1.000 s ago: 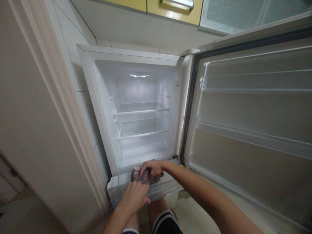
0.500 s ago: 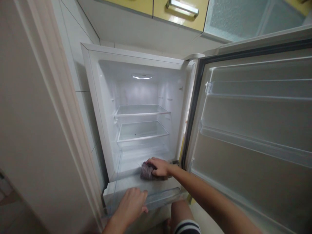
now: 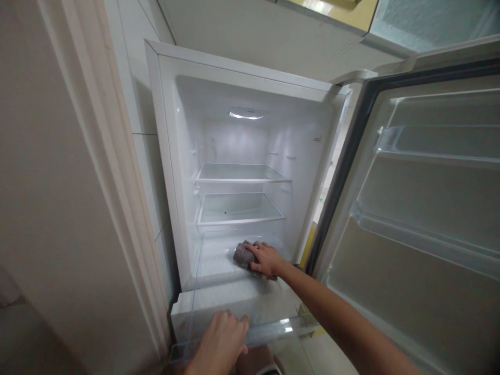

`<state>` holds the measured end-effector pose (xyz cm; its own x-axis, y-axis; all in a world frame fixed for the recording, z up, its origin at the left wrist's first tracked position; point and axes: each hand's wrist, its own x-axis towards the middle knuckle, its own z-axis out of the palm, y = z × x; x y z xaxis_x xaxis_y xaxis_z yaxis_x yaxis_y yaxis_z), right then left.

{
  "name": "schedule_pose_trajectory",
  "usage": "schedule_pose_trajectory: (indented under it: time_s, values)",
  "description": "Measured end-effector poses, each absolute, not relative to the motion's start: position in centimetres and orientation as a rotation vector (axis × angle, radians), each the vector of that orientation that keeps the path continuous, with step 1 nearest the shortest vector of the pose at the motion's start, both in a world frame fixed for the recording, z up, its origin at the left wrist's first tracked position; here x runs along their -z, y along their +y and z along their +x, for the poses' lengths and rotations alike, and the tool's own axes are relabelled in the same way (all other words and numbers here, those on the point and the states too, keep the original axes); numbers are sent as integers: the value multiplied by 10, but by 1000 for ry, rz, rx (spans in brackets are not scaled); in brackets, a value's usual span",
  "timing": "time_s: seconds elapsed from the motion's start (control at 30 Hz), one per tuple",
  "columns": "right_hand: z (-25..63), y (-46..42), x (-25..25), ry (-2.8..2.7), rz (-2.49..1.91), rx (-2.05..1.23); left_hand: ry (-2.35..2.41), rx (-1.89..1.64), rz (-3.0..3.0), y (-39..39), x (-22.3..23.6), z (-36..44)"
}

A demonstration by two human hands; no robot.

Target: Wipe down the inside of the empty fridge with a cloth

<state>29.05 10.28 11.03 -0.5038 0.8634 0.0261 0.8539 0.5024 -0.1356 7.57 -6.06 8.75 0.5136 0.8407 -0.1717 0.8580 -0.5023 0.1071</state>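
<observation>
My right hand (image 3: 266, 260) has moved the speckled cloth (image 3: 244, 254), clasped in its fingers, farther back within the clear drawer (image 3: 273, 331), whose front rim my left hand (image 3: 223, 338) grips.

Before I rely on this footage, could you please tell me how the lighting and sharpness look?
Head view: the lamp brightens the fridge interior, while the open door looks dim; glare spots the clear drawer; overall softness obscures the cloth's weave.

white wall tiles (image 3: 144, 104); yellow cabinet (image 3: 347, 14), upper right; frosted panel (image 3: 433, 21) beside it; pale frame (image 3: 103, 135), left; light floor (image 3: 326, 357)
</observation>
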Motion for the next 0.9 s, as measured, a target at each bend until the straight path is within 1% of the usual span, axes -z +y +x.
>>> schedule_pose_trajectory:
  time_s: [0.07,0.13,0.3,0.43,0.57,0.7,0.8,0.9]
  values:
    - [272,118,-109,-2469,-1684,-122,1463,161,2546,-59,-87,77]
    - [246,132,-107,-2403,-1699,-101,1471,175,2524,-58,-88,78]
    - [170,145,-101,-2544,-1432,-141,1494,183,2514,-57,-91,77]
    - [149,127,-100,-2655,-1250,-238,1533,155,2544,-60,-95,76]
    - [178,96,-93,-2817,-1050,-457,1523,116,2603,-61,-103,74]
    - [226,73,-86,-2913,-810,-590,1531,80,2635,-63,-110,75]
    - [267,67,-88,-2893,-905,-610,1525,82,2641,-72,-108,76]
    - [302,64,-96,-2795,-1170,-511,1519,108,2634,-84,-99,78]
